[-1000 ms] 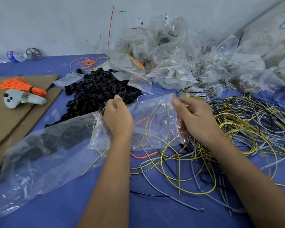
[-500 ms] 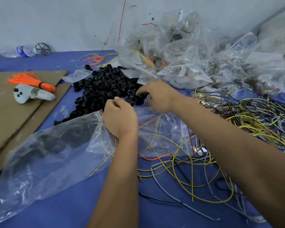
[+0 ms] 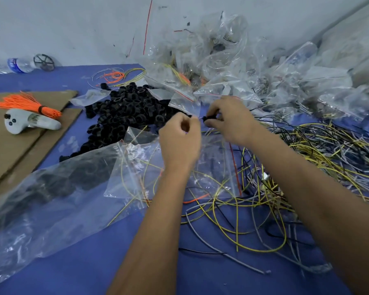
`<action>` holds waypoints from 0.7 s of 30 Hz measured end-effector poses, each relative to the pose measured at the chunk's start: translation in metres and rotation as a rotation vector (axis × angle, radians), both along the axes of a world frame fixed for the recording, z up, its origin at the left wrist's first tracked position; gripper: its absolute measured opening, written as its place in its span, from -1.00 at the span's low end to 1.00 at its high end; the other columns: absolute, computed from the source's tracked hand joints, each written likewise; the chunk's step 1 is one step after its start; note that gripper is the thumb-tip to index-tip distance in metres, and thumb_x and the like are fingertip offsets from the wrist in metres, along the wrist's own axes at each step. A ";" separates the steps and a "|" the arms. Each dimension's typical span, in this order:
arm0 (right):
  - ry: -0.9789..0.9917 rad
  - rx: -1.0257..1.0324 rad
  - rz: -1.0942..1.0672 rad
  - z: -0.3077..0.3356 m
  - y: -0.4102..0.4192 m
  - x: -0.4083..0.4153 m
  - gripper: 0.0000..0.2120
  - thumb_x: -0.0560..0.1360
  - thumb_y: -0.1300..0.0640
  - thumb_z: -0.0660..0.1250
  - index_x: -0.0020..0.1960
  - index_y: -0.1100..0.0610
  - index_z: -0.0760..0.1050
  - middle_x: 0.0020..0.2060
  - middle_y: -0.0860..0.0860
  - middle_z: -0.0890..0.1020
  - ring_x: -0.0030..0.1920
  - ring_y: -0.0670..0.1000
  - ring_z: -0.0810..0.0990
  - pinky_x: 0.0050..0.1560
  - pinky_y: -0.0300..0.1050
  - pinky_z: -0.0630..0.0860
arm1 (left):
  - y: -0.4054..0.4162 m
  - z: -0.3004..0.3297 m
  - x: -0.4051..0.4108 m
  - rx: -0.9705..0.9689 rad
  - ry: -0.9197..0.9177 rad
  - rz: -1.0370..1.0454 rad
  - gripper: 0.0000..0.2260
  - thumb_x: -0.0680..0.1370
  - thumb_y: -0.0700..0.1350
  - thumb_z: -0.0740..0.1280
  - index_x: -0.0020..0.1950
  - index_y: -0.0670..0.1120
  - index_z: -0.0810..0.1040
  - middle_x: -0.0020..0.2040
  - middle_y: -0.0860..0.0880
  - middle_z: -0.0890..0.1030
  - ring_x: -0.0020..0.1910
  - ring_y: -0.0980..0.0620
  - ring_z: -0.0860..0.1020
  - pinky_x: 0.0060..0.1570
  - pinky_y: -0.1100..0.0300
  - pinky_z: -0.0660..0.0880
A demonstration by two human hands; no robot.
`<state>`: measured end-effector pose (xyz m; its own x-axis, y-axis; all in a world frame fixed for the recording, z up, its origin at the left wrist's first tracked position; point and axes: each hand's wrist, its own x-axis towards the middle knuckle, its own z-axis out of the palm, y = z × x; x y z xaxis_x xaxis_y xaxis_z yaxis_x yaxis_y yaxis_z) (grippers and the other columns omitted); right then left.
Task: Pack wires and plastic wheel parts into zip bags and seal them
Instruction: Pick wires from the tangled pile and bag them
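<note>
A clear zip bag (image 3: 213,167) with a red seal strip lies mid-table over loose wires. My left hand (image 3: 180,141) is above it with fingers curled, seemingly pinching the bag's upper edge. My right hand (image 3: 228,119) holds a small black plastic wheel part (image 3: 208,119) in its fingertips, just right of my left hand. A heap of black wheel parts (image 3: 128,113) lies behind the hands. Yellow, black and grey wires (image 3: 307,158) tangle at the right and under the bag.
A large clear bag (image 3: 47,201) with dark contents lies front left. Filled zip bags (image 3: 232,67) pile against the back wall. Cardboard (image 3: 6,150) at the left carries an orange wire bundle (image 3: 24,102) and a white controller (image 3: 28,123). A water bottle (image 3: 17,65) lies back left.
My right hand let go of the bag's right side, reached to the black heap and drew back toward my left hand with a wheel part. My left hand moved up slightly.
</note>
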<state>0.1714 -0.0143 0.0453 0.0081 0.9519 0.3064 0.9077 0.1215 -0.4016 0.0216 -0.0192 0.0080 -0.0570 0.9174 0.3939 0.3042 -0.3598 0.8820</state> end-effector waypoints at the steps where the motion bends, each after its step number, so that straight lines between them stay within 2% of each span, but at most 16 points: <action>1: 0.031 -0.010 -0.017 0.000 -0.009 0.009 -0.83 0.51 0.15 0.49 0.02 0.24 0.64 -0.07 0.11 0.56 -0.03 0.12 0.53 -0.05 -0.07 0.37 | -0.003 0.000 0.003 0.003 0.067 -0.047 -0.66 0.61 -0.01 0.34 -0.32 -0.06 0.37 -0.42 0.04 0.41 -0.42 0.11 0.32 -0.38 0.23 0.25; 4: 0.167 -0.008 -0.096 0.002 -0.038 0.030 -0.85 0.53 0.17 0.47 0.05 0.21 0.59 -0.08 0.11 0.61 -0.19 0.11 0.57 -0.18 -0.08 0.42 | -0.017 0.001 0.015 -0.028 0.288 -0.141 -0.62 0.55 0.20 0.36 -0.28 -0.01 0.37 -0.38 0.03 0.46 -0.38 0.07 0.41 -0.32 0.07 0.38; 7: 0.338 0.086 -0.185 0.001 -0.066 0.042 -0.88 0.54 0.20 0.46 0.04 0.18 0.56 -0.19 0.04 0.64 -0.18 0.09 0.67 -0.14 0.04 0.62 | -0.031 0.003 0.027 -0.028 0.511 -0.162 -0.50 0.39 0.42 0.36 -0.23 0.02 0.31 -0.30 0.06 0.48 -0.31 0.03 0.46 -0.38 0.06 0.36; 8: 0.349 0.113 -0.201 -0.003 -0.074 0.043 -0.87 0.53 0.18 0.47 0.04 0.16 0.58 -0.19 0.01 0.64 -0.18 0.05 0.67 -0.13 -0.02 0.62 | -0.034 0.004 0.030 -0.016 0.574 -0.176 -0.49 0.34 0.44 0.36 -0.21 0.03 0.29 -0.28 0.06 0.47 -0.29 0.02 0.46 -0.39 0.07 0.31; 10: 0.352 0.151 -0.225 -0.014 -0.086 0.043 -0.88 0.52 0.15 0.48 0.04 0.11 0.60 -0.19 -0.07 0.65 -0.17 -0.06 0.64 -0.11 -0.19 0.57 | -0.037 0.003 0.034 -0.007 0.633 -0.189 -0.54 0.31 0.33 0.41 -0.17 0.03 0.30 -0.23 0.06 0.47 -0.26 0.00 0.46 -0.38 0.07 0.27; 13: 0.424 0.166 -0.241 -0.026 -0.096 0.042 -0.87 0.50 0.15 0.49 0.05 0.07 0.63 -0.18 -0.15 0.65 -0.15 -0.18 0.62 -0.06 -0.27 0.54 | -0.034 -0.002 0.032 -0.042 0.480 -0.134 -0.79 0.38 -0.03 0.45 -0.15 -0.03 0.44 -0.26 0.03 0.55 -0.25 -0.01 0.53 -0.28 0.07 0.41; 15: 0.572 0.155 -0.199 -0.027 -0.096 0.042 -0.87 0.51 0.17 0.49 0.06 0.11 0.65 -0.15 -0.08 0.70 -0.14 -0.10 0.67 -0.05 -0.23 0.58 | -0.033 -0.003 0.030 -0.056 0.356 -0.108 -0.90 0.41 -0.16 0.43 -0.19 -0.07 0.51 -0.32 0.04 0.57 -0.28 0.03 0.55 -0.23 0.12 0.47; 18: 1.115 0.122 0.048 -0.020 -0.098 0.031 -0.89 0.55 0.27 0.42 0.08 0.21 0.63 -0.13 0.09 0.71 -0.19 0.02 0.64 -0.20 -0.19 0.53 | -0.033 -0.002 0.033 -0.123 0.106 -0.116 -0.87 0.43 -0.18 0.46 -0.26 -0.05 0.54 -0.41 0.09 0.57 -0.41 0.18 0.51 -0.35 0.32 0.42; 20: 1.406 0.029 0.229 -0.017 -0.100 0.020 -0.83 0.57 0.26 0.33 0.13 0.28 0.58 -0.04 0.22 0.68 -0.13 0.07 0.66 -0.18 -0.18 0.56 | -0.031 -0.002 0.036 -0.188 -0.042 -0.125 -0.87 0.46 -0.18 0.48 -0.25 -0.07 0.57 -0.37 0.03 0.62 -0.42 0.13 0.53 -0.35 0.24 0.47; 21: 1.437 -0.017 0.262 -0.018 -0.100 0.016 -0.82 0.58 0.25 0.30 0.14 0.29 0.56 -0.02 0.23 0.67 -0.10 0.08 0.67 -0.13 -0.15 0.59 | -0.030 -0.002 0.036 -0.207 -0.102 -0.120 -0.88 0.47 -0.20 0.48 -0.23 -0.10 0.58 -0.33 -0.02 0.64 -0.41 0.10 0.53 -0.34 0.17 0.50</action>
